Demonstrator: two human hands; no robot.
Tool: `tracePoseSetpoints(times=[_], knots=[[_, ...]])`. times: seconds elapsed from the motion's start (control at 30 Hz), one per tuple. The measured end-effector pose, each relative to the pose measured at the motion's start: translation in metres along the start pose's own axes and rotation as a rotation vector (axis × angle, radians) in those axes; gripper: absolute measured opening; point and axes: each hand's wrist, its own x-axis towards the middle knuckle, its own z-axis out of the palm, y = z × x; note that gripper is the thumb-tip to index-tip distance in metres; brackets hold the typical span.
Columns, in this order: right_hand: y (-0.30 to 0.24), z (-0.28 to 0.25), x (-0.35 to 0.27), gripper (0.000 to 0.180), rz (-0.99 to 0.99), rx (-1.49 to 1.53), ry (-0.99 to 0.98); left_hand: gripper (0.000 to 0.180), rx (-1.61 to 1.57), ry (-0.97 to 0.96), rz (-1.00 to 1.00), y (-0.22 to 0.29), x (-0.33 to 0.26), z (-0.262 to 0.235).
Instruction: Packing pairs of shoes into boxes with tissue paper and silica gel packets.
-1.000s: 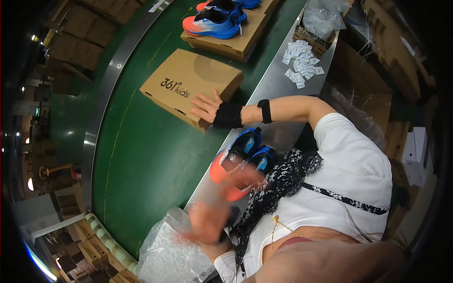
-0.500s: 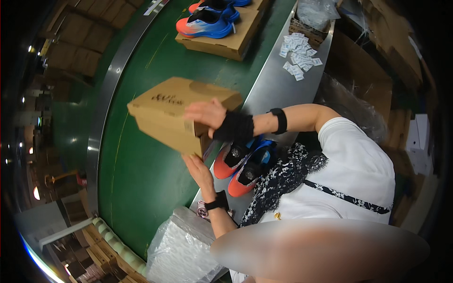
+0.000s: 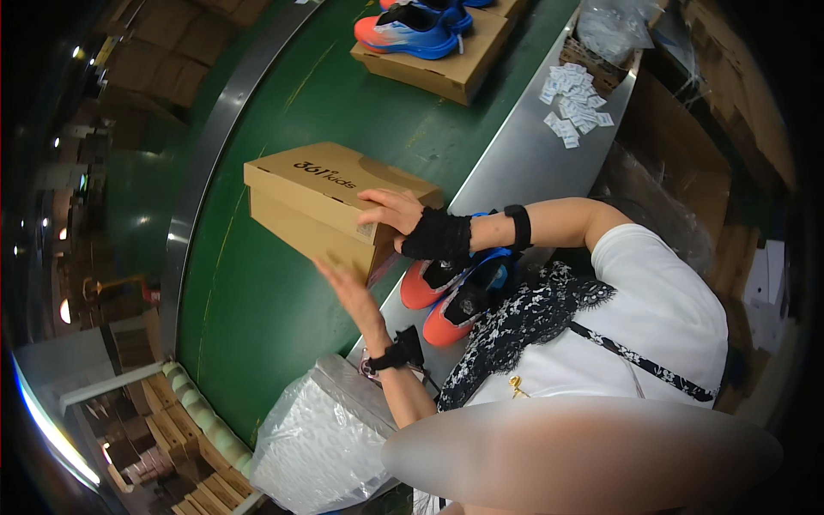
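Observation:
A brown cardboard shoe box [image 3: 300,215] with dark print on its lid lies on the green belt in front of me. My right hand [image 3: 393,219], in a black wrist wrap, rests on the lid's near corner with its fingers spread. Its thumb is partly hidden. Low on the box's side, my left hand [image 3: 348,292] touches with straight fingers and holds nothing. A black band circles that wrist. Beside the box, close to my body, stands a pair of coral and blue sneakers [image 3: 451,318], partly covered by my right forearm.
More coral and blue sneakers [image 3: 412,34] stand on another shoe box [image 3: 421,73] farther up the belt. Small white packets [image 3: 573,99] lie on the metal ledge [image 3: 524,146]. A plastic-wrapped white stack [image 3: 322,429] stands below my left arm.
The view has shifted, moving the scene slightly right. My right hand's fingers have spread more on the lid. My left hand has moved left and up along the box's side.

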Motion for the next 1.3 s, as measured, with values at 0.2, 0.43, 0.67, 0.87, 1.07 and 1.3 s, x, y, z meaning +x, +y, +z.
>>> tracePoseSetpoints(times=[0.2, 0.43, 0.67, 0.87, 1.07, 1.3], knots=[[-0.029, -0.013, 0.022, 0.059, 0.047, 0.153, 0.012, 0.047, 0.442, -0.029, 0.068, -0.033, 0.003, -0.049], [-0.018, 0.007, 0.017, 0.062, 0.065, 0.32, -0.04, 0.056, 0.042, 0.061, -0.048, 0.02, 0.002, -0.03], [-0.002, -0.009, 0.034, 0.05, 0.009, 0.17, 0.128, 0.056, 0.357, 0.027, 0.123, -0.003, -0.005, -0.058], [0.0, -0.1, 0.061, 0.054, 0.525, 0.789, 0.196, 0.044, -0.232, 0.286, -0.639, -0.026, -0.036, -0.136], [0.102, -0.102, 0.008, 0.052, 0.893, 0.544, 0.328, 0.037, 0.366, 0.127, -0.454, -0.084, -0.019, -0.131], [0.188, -0.184, -0.129, 0.029, 0.743, -0.804, 0.413, 0.058, 0.131, 0.172, -0.66, -0.073, -0.016, -0.071]])
